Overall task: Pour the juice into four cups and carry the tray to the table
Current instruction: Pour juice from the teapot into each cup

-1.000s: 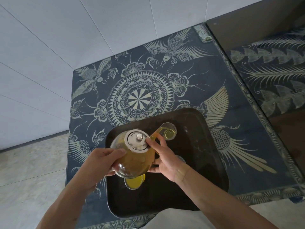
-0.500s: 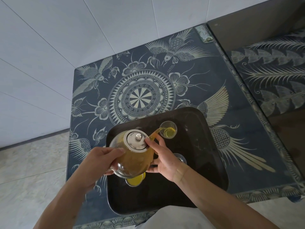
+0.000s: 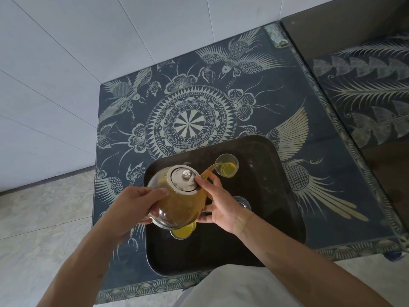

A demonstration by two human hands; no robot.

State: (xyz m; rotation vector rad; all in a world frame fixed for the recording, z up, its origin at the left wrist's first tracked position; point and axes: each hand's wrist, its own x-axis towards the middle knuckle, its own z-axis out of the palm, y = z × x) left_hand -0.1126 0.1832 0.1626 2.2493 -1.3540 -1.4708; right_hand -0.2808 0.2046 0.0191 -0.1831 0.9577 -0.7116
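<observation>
Both hands are wrapped on the pot [image 3: 179, 202]. The left hand [image 3: 132, 209] has its grip closed around the near-left side, where the handle seems to be, though the palm hides it. The right hand [image 3: 221, 204] cups the other flank, with one fingertip [image 3: 197, 178] pressed to the rim of the lid [image 3: 184, 178]. The pot hangs tilted over the tray [image 3: 276, 207], and juice [image 3: 210, 170] runs from the spout into the far cup [image 3: 227, 166].

That cup is small and the stream arcs some way through the air, so a little extra tilt could send it past the rim or fill the cup over onto the tray. If the fingertip slips, I'd expect the lid to slide forward. A filled cup [image 3: 183, 232] sits right under the pot's base, and lowering the pot could knock it. A third cup [image 3: 242, 202] stands just beside the right hand, an easy thing to catch with the wrist. A fourth I can't make out.

Against a second ago, the grips look unchanged, and the far cup holds a bit more juice. The tray sits on the patterned counter [image 3: 221, 96] as before.
</observation>
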